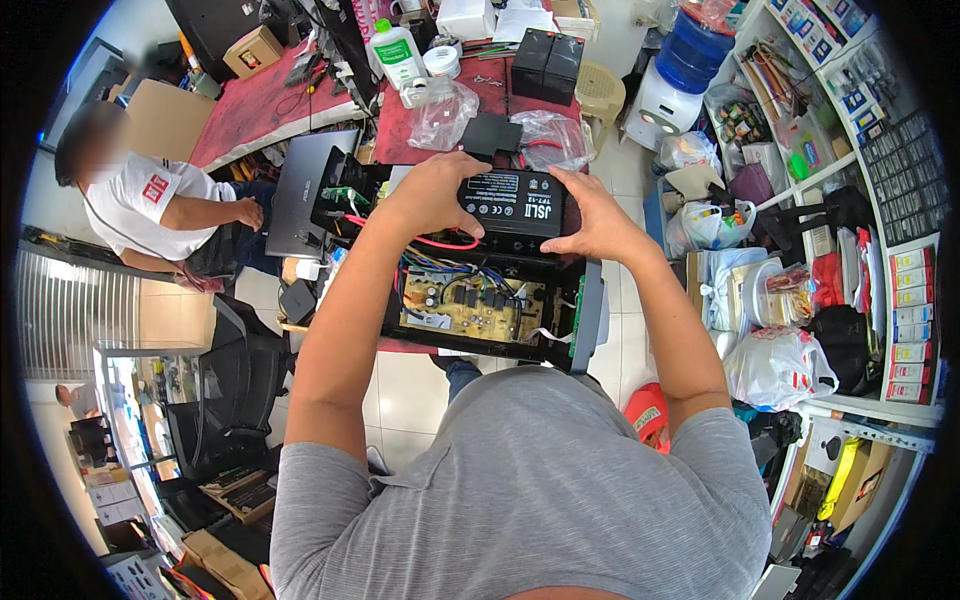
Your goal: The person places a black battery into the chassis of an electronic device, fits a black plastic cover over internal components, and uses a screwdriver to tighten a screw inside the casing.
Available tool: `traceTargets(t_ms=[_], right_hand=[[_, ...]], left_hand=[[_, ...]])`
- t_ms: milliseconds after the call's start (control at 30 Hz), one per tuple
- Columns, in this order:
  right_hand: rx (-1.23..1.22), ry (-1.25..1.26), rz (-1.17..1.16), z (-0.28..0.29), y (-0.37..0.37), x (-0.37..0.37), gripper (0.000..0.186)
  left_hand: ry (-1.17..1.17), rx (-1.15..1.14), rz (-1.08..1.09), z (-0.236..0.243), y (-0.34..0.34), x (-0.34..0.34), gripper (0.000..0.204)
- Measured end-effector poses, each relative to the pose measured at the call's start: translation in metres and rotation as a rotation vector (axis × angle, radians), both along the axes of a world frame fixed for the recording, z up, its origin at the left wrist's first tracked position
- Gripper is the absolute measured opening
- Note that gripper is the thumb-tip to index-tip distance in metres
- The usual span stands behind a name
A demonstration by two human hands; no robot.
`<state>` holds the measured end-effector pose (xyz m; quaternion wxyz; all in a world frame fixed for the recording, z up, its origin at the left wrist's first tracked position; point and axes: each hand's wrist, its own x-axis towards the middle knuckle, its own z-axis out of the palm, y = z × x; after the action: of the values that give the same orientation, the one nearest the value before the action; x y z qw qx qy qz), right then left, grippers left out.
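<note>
A black box-shaped battery (508,205) with white print is held between my two hands above the far side of an open black device case (395,330). My left hand (435,195) grips the battery's left end, with the thumb on the near edge. Around its right end my right hand (600,220) is curved, thumb in front and fingers behind. Inside the case's near half lies a tan circuit board (465,305) with bundled wires. A red wire (450,243) runs beneath my left hand. Upright at the case's right end is a green circuit board (579,310). The battery's underside is hidden.
Two black batteries (548,65), a white bottle (397,55) and clear plastic bags (445,115) are on the red bench (395,125). At left are a laptop (300,195) and another person (160,195). Crowded shelves (845,165) line the right side.
</note>
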<state>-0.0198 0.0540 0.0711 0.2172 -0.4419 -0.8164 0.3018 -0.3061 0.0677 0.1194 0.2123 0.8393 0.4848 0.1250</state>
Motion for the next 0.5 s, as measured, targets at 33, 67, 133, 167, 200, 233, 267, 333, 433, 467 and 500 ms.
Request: traceTargets(t_ms=[33, 67, 133, 167, 200, 233, 267, 333, 433, 467, 500], right_hand=[[-0.017, 0.023, -0.011, -0.0002, -0.0014, -0.0009, 0.11], [-0.035, 0.046, -0.023, -0.0006, -0.0027, -0.001, 0.109], [-0.036, 0.072, -0.033, -0.0014, -0.0031, -0.0012, 0.107], [-0.02, 0.076, -0.031, -0.0025, -0.0029, -0.0013, 0.106], [-0.004, 0.08, -0.028, -0.0034, -0.0028, -0.0013, 0.105], [0.003, 0.081, -0.027, -0.0035, -0.0024, -0.0012, 0.104], [0.01, 0.082, -0.026, -0.0035, -0.0021, -0.001, 0.103], [0.029, 0.079, -0.033, -0.0045, -0.0018, -0.0016, 0.102], [0.06, 0.071, -0.048, -0.0073, -0.0017, -0.0028, 0.1], [0.068, 0.072, -0.047, -0.0082, -0.0016, -0.0031, 0.1], [0.077, 0.073, -0.046, -0.0089, -0.0015, -0.0033, 0.1]], left_hand=[[0.004, 0.016, -0.003, -0.0008, -0.0004, -0.0002, 0.088], [0.007, 0.031, -0.005, -0.0017, -0.0007, -0.0003, 0.088], [0.017, 0.047, -0.009, -0.0022, -0.0016, 0.0, 0.088], [0.022, 0.047, -0.009, -0.0015, -0.0022, 0.0005, 0.088], [0.028, 0.047, -0.009, -0.0012, -0.0026, 0.0007, 0.088], [0.023, 0.036, -0.008, -0.0016, -0.0022, 0.0005, 0.089], [0.018, 0.025, -0.008, -0.0024, -0.0017, 0.0001, 0.089], [0.024, 0.008, -0.006, -0.0024, -0.0007, 0.0, 0.089], [0.038, 0.015, -0.008, -0.0029, 0.0007, -0.0009, 0.089], [0.028, 0.033, -0.014, -0.007, 0.001, -0.0022, 0.088], [0.019, 0.051, -0.02, -0.01, 0.001, -0.0032, 0.088]])
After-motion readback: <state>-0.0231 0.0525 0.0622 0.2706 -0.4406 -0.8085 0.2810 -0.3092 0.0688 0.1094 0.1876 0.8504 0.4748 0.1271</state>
